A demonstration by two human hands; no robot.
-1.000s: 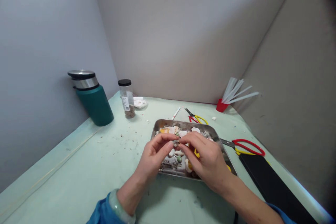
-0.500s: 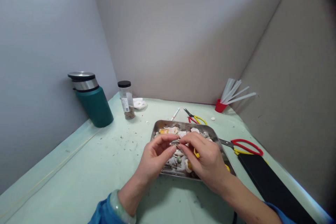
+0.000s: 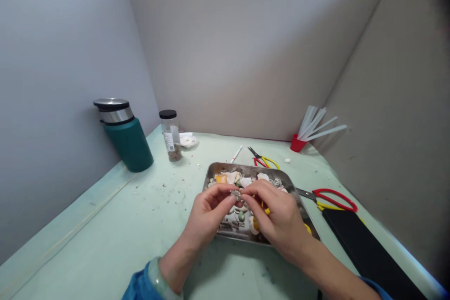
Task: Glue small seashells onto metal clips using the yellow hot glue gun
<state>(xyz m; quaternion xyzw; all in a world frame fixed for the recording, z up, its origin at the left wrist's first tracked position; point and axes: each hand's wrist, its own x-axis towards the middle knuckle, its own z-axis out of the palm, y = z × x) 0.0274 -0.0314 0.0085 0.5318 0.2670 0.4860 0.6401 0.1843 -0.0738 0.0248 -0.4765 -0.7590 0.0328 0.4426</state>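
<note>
Both hands meet over a metal tray that holds white shells, a green bead and other small bits. My left hand pinches a small silvery-grey piece between thumb and index finger. From the other side, my right hand grips the same piece with its thumb and fingertips. The piece is partly covered by the fingers, and its exact kind cannot be made out. Yellow items show in the tray beside my right hand, partly hidden by it.
Behind the tray lie small scissors and a thin white stick. On the right are larger red-handled scissors, a black flat object and a red cup of translucent sticks. A green bottle and clear jar stand left.
The small silvery piece has been turned slightly between the fingertips. Both hands keep their pinch over the tray. The whole view has shifted a little.
</note>
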